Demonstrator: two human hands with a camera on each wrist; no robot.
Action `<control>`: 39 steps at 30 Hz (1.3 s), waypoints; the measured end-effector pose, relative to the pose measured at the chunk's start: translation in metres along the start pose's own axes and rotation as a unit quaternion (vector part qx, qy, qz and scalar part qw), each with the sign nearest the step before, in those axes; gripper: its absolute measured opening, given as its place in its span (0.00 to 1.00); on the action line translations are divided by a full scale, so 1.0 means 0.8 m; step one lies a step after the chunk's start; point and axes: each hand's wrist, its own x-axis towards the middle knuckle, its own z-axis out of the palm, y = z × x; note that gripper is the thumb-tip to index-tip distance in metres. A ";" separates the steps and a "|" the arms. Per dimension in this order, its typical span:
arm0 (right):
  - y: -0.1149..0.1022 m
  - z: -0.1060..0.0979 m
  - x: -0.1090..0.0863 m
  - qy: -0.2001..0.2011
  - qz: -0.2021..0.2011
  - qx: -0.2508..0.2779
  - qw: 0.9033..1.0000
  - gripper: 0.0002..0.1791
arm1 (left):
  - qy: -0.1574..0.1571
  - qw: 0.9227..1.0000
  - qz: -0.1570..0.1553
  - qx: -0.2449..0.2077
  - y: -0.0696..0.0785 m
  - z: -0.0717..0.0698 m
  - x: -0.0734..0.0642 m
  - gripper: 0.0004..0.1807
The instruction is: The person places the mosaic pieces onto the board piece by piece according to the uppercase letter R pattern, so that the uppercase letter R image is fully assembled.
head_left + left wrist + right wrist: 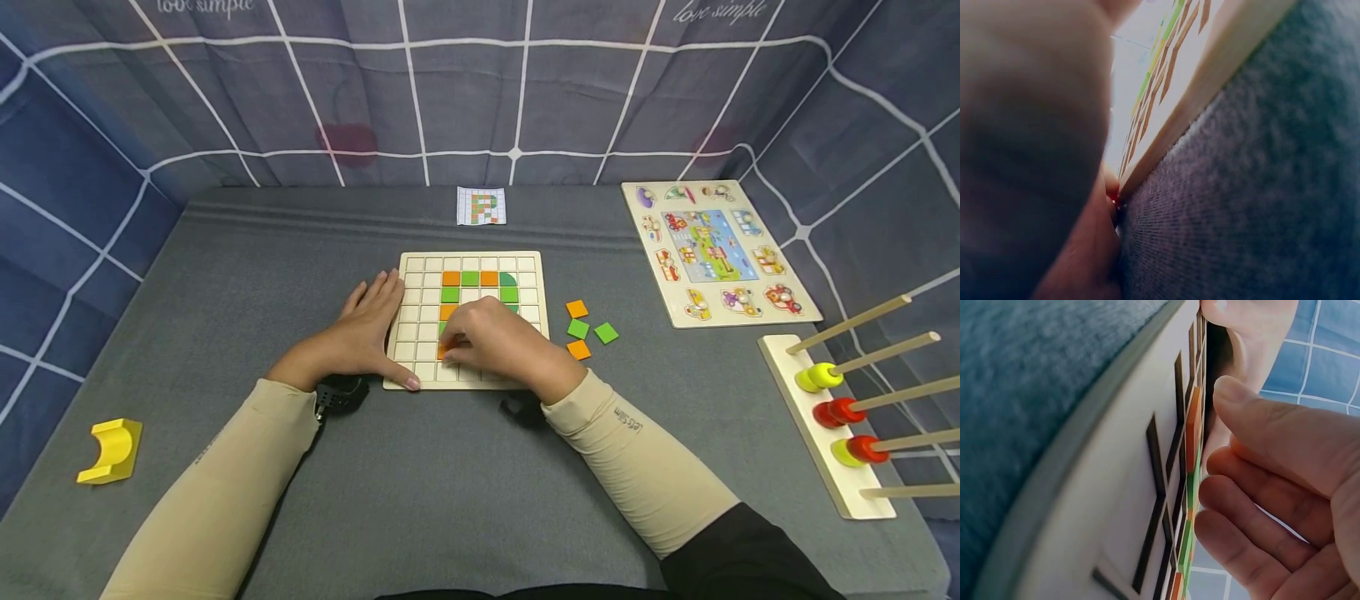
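In the head view a light wooden grid board (pixel 528 367) lies flat, with orange and green square tiles and a rounded dark green corner tile (pixel 507 279) set in its cells. My left hand (pixel 360 333) rests along the board's left edge, fingers extended, thumb at the near-left corner. Over the lower-left cells is my right hand (pixel 498 342), its fingers loosely bent beside an orange tile (pixel 1193 428) in the grid. The right wrist view shows nothing between the visible thumb and fingers; the index fingertip is mostly hidden. Some tiles are covered by this hand.
Several loose tiles, including an orange square (pixel 578 350), lie right of the board. A pattern card (pixel 482 207) is behind it. Farther right are a picture puzzle (pixel 720 250) and a peg stand (pixel 817 425) with rings. A yellow block (pixel 116 450) sits at left.
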 end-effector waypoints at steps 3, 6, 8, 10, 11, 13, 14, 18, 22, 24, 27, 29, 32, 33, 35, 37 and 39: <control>0.002 -0.001 -0.001 0.002 0.002 0.002 1.000 0.04 | 0.001 1.000 0.000 -0.001 0.000 0.000 0.000 0.88; 0.003 -0.001 -0.001 0.002 0.003 0.004 1.000 0.03 | 0.003 1.000 0.002 -0.002 0.001 -0.001 -0.001 0.88; 0.003 -0.001 -0.002 0.001 0.004 0.003 1.000 0.03 | 0.004 1.000 0.001 -0.003 0.001 0.000 0.000 0.88; 0.004 -0.002 -0.002 -0.001 0.004 -0.002 1.000 0.03 | 0.003 1.000 0.001 -0.002 0.001 0.000 0.000 0.88; 0.005 -0.002 -0.003 -0.002 0.006 -0.004 1.000 0.03 | 0.003 1.000 0.001 -0.002 0.001 0.000 0.000 0.88; 0.007 -0.004 -0.005 -0.004 0.012 -0.009 1.000 0.03 | 0.003 1.000 0.000 -0.002 0.000 0.000 -0.001 0.88; 0.009 -0.005 -0.006 -0.004 0.015 -0.011 1.000 0.03 | 0.002 1.000 0.001 -0.004 0.001 0.000 -0.001 0.88; 0.017 -0.009 -0.012 0.005 0.027 -0.017 0.999 0.03 | 0.004 1.000 0.003 -0.009 0.000 0.000 -0.002 0.88; 0.027 -0.012 -0.019 0.026 0.029 -0.028 0.999 0.04 | 0.003 1.000 0.003 -0.003 -0.002 0.001 -0.001 0.89; 0.032 -0.014 -0.023 0.033 0.033 -0.034 0.998 0.04 | 0.001 1.000 0.002 0.001 -0.002 0.001 -0.001 0.89; 0.038 -0.018 -0.031 0.042 0.041 -0.039 0.997 0.04 | 0.001 1.000 0.002 0.003 -0.002 0.001 -0.001 0.90; 0.041 -0.022 -0.036 0.048 0.050 -0.039 0.997 0.03 | 0.001 1.000 0.002 0.003 -0.002 0.000 -0.001 0.89; 0.044 -0.030 -0.045 0.059 0.061 -0.041 0.996 0.03 | 0.002 1.000 0.001 0.003 -0.001 0.000 -0.001 0.89; 0.046 -0.033 -0.048 0.062 0.066 -0.041 0.995 0.03 | 0.003 1.000 0.001 0.002 -0.001 0.001 -0.001 0.89; 0.050 -0.037 -0.054 0.069 0.072 -0.042 0.994 0.03 | 0.004 1.000 0.000 0.003 -0.002 0.001 -0.001 0.89; 0.056 -0.041 -0.062 0.077 0.079 -0.041 0.993 0.04 | 0.004 1.000 -0.001 0.005 -0.001 0.001 0.000 0.89; 0.060 -0.046 -0.069 0.082 0.090 -0.039 0.992 0.05 | 0.004 1.000 0.000 0.004 -0.001 0.001 0.000 0.89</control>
